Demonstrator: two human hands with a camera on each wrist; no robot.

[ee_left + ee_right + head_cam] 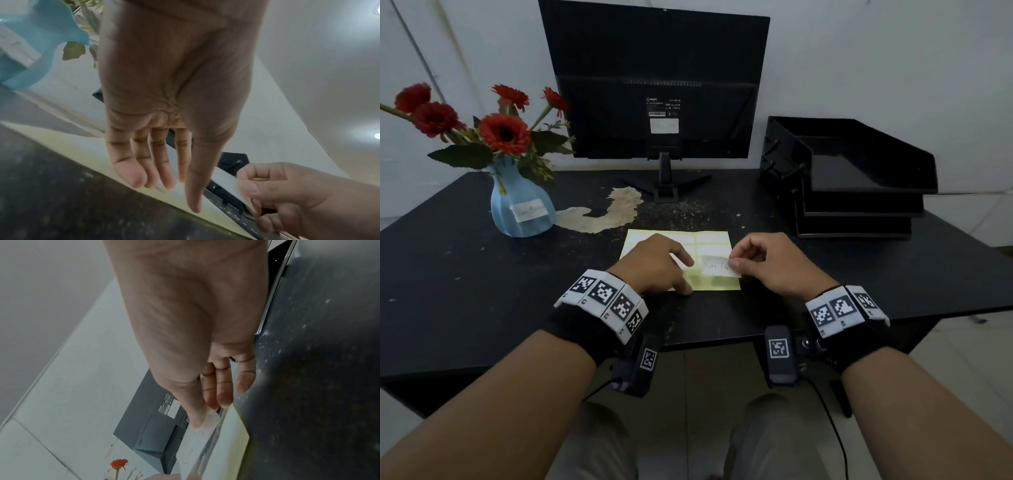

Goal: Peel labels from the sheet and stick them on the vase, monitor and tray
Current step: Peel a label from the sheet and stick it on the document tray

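On the table's near middle lies the yellow sheet [714, 240], and a white label [717, 267] with handwriting on it is lifting off its right side, pinched at its right end between thumb and forefinger of the right hand [767, 263]. The left hand [654, 263] lies flat on the sheet's left part with straight fingers, pressing it down; it grips nothing. Whether the label's left end is free of the sheet yet cannot be told, since the left fingers cover it. Farther out, the blue vase [524, 212] at the left already carries a white label on its belly, and the monitor [654, 82], standing with its back toward the person, has one under its maker's plate. The stacked black tray [859, 192] at the right shows no label on the faces in view. So two of the three appear done; the label in hand is likely the tray's, and what remains is to pull it clear, carry it right and press it on.
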